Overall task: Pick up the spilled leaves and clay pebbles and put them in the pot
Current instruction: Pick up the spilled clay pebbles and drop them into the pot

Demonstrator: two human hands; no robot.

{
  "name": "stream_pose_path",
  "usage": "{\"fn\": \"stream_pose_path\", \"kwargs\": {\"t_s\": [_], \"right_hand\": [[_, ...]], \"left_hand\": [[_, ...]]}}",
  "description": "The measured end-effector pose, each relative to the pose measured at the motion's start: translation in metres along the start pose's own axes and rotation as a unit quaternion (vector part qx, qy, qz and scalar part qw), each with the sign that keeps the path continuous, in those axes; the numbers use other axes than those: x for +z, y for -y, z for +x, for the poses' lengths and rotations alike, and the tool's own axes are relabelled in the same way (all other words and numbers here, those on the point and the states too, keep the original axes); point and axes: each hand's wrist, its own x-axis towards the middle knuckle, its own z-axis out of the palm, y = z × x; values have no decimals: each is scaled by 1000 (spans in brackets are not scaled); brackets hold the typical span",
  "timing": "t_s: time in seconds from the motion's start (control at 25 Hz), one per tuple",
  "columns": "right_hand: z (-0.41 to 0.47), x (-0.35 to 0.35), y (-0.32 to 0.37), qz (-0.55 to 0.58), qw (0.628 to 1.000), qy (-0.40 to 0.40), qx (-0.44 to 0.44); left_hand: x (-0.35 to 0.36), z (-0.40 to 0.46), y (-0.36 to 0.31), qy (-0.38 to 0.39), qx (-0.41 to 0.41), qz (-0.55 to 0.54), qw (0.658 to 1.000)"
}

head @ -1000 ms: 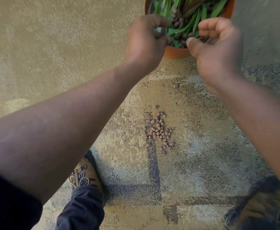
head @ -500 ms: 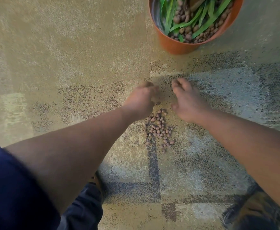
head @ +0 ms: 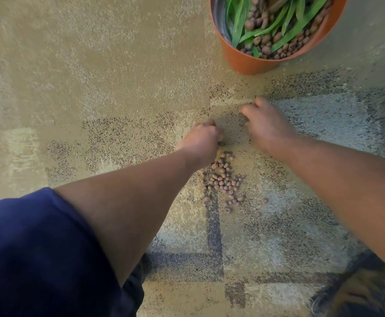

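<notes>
A small heap of clay pebbles [head: 224, 180] is lying on the patterned carpet [head: 95, 76], well short of the orange pot [head: 251, 62] holding leaves [head: 276, 28] and more pebbles. The left hand [head: 201, 143] is resting curled at the heap's far end; whether it is gripping anything is unclear. The right hand [head: 268, 126] is pressing loosely curled onto the carpet just beyond.

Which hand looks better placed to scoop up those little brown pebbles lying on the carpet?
Left, probably. The left hand is down at the far end of the pebble pile, while the right hand sits farther off, toward the pot.
</notes>
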Motion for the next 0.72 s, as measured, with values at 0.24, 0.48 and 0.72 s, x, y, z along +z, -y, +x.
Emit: {"fn": "stream_pose_path", "kwargs": {"t_s": [0.24, 0.48, 0.72], "right_hand": [[-3, 0, -4, 15, 999, 1, 28], [-44, 35, 10, 159, 978, 114, 66], [-56, 53, 26, 115, 988, 99, 27]], "left_hand": [[2, 0, -2, 6, 17, 6, 1000], [11, -5, -2, 1, -1, -15, 1000], [16, -23, 2, -34, -45, -56, 997]]}}
